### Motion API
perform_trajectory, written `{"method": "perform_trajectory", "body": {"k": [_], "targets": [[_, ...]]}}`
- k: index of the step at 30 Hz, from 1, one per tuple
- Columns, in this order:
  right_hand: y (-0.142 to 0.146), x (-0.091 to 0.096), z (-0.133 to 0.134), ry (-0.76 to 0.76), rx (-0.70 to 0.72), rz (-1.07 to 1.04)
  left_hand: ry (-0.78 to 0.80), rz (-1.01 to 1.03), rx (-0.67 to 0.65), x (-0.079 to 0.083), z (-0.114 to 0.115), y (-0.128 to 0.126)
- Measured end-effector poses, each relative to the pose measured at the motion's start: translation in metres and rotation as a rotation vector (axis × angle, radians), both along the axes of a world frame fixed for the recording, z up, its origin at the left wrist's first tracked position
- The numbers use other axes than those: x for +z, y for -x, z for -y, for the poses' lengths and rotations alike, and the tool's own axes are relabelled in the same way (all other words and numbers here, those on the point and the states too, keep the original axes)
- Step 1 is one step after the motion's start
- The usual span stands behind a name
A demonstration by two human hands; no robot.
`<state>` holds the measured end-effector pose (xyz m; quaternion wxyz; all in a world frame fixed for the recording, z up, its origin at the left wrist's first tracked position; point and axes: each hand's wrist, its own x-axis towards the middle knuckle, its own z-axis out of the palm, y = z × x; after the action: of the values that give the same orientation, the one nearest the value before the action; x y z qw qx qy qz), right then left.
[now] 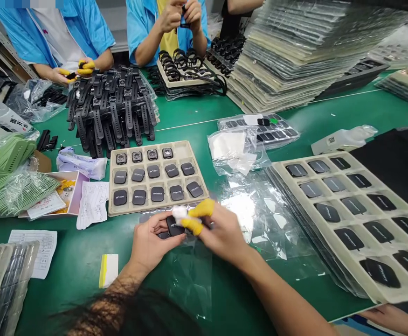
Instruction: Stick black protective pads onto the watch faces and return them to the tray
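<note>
My left hand (151,243) grips a black square watch case (174,227) with pale lettering on its face. A wad of white cloth (180,213) is pinched in my right hand (219,226) against the top of that case. Yellow finger cots (200,215) cover the thumb and finger of my right hand. Just beyond both hands lies a beige tray (159,142) with several black watch cases in its pockets. In its back row the sensor sides face up, and one pocket at the right end holds nothing. Clear plastic film (190,280) lies under my hands.
To the right, stacked trays (277,168) hold more cases. Behind stand a heap of black watch straps (114,105) and a tall pile of trays (280,65). A clear bottle (343,140) lies at the right back. Two co-workers in blue sit across the table.
</note>
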<state>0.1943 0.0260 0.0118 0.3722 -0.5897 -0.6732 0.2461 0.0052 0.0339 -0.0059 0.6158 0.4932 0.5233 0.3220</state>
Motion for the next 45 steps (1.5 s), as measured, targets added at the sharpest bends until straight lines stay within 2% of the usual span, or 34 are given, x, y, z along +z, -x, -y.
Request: {"method": "perform_trajectory", "body": {"k": [2, 3, 6, 8, 10, 11, 13, 15, 17, 19, 20, 22, 24, 26, 28, 31, 33, 35, 36, 40, 42, 45], "targets": [[0.001, -0.003, 0.000, 0.014, 0.058, 0.041, 0.002, -0.014, 0.002, 0.002, 0.000, 0.000], [-0.004, -0.005, 0.000, 0.013, -0.003, 0.084, 0.006, -0.016, 0.004, 0.003, 0.000, -0.001], [-0.043, -0.004, -0.005, -0.002, -0.388, 0.226, 0.007, -0.008, -0.003, 0.006, 0.001, -0.001], [-0.076, 0.002, -0.008, 0.021, -0.539, 0.351, -0.011, -0.002, 0.000, 0.006, 0.002, 0.000], [-0.094, 0.012, -0.009, 0.017, -0.506, 0.466, -0.029, 0.012, -0.006, 0.004, 0.002, 0.000], [-0.094, 0.017, -0.009, -0.003, -0.464, 0.464, -0.048, 0.013, -0.013, 0.002, 0.003, 0.000], [-0.075, 0.023, -0.004, 0.008, -0.353, 0.297, -0.138, -0.034, -0.030, 0.000, 0.003, 0.000], [-0.042, 0.024, 0.004, 0.161, -0.187, 0.033, -0.285, -0.120, -0.057, -0.001, 0.004, 0.000], [-0.012, 0.020, 0.014, 0.364, -0.032, -0.116, -0.397, -0.177, -0.089, 0.000, 0.004, 0.000], [0.004, 0.016, 0.018, 0.491, 0.000, -0.238, -0.388, -0.182, -0.114, 0.002, 0.004, -0.001], [0.006, 0.015, 0.015, 0.516, -0.032, -0.313, -0.343, -0.175, -0.116, 0.004, 0.004, -0.001], [-0.002, 0.014, -0.006, 0.496, -0.137, -0.445, -0.223, -0.152, -0.111, 0.005, 0.003, -0.001], [-0.018, 0.013, -0.046, 0.385, -0.257, -0.438, -0.152, -0.128, -0.107, 0.006, 0.003, -0.001], [-0.034, 0.005, -0.097, 0.248, -0.305, -0.286, -0.154, -0.129, -0.110, 0.006, 0.003, -0.001], [-0.045, -0.007, -0.148, 0.180, -0.318, -0.094, -0.171, -0.139, -0.125, 0.005, 0.003, -0.001], [-0.047, -0.023, -0.195, 0.274, -0.183, 0.218, -0.157, -0.131, -0.137, 0.003, 0.002, -0.001], [-0.041, -0.027, -0.205, 0.191, -0.167, 0.453, -0.139, -0.125, -0.139, 0.003, 0.002, -0.001], [-0.031, -0.026, -0.207, 0.107, -0.151, 0.574, -0.122, -0.124, -0.143, 0.003, 0.001, 0.000], [-0.025, -0.025, -0.208, 0.132, -0.112, 0.596, -0.113, -0.124, -0.147, 0.003, 0.001, 0.000], [-0.006, -0.023, -0.222, 0.385, 0.084, 0.678, -0.105, -0.115, -0.147, 0.004, 0.001, -0.001], [-0.003, -0.022, -0.230, 0.384, 0.110, 0.621, -0.113, -0.107, -0.140, 0.004, 0.001, -0.001], [-0.007, -0.013, -0.220, 0.383, 0.056, 0.337, -0.098, -0.081, -0.142, 0.003, 0.000, -0.001]]}}
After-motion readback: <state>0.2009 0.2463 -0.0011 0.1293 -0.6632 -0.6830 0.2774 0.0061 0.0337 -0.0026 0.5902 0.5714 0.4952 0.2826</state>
